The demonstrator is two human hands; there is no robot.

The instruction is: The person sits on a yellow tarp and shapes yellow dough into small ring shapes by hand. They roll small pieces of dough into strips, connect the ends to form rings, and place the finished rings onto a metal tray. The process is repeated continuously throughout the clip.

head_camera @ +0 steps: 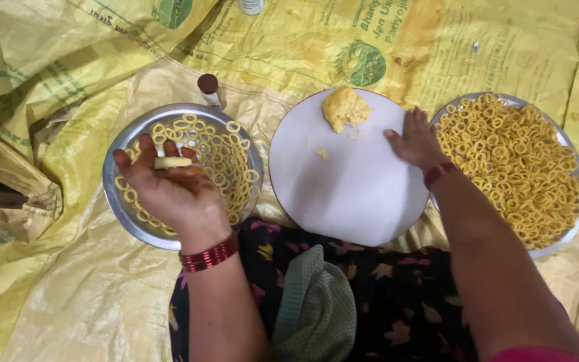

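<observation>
Dough rings in production: left hand over the half-filled bowl, right hand on the plate.

Left hand point(169, 184) hovers above the steel bowl point(118, 201), back of hand up, fingers curled narrow around a pale dough ring point(172, 162) pinched at the fingertips; the hold appears meant to keep the soft ring in shape over the rings already lying in that bowl. Right hand point(415, 141) rests flat on the white plate point(350, 194), fingers spread and holding nothing, wrist bent inward, seemingly steadying the plate. The dough lump point(345, 107) sits at the plate's far edge, near the right hand. A full tray point(568, 144) of rings lies just right of the plate. A small capped bottle point(209, 90) stands behind the bowl, all on yellow sacking point(68, 288).
</observation>
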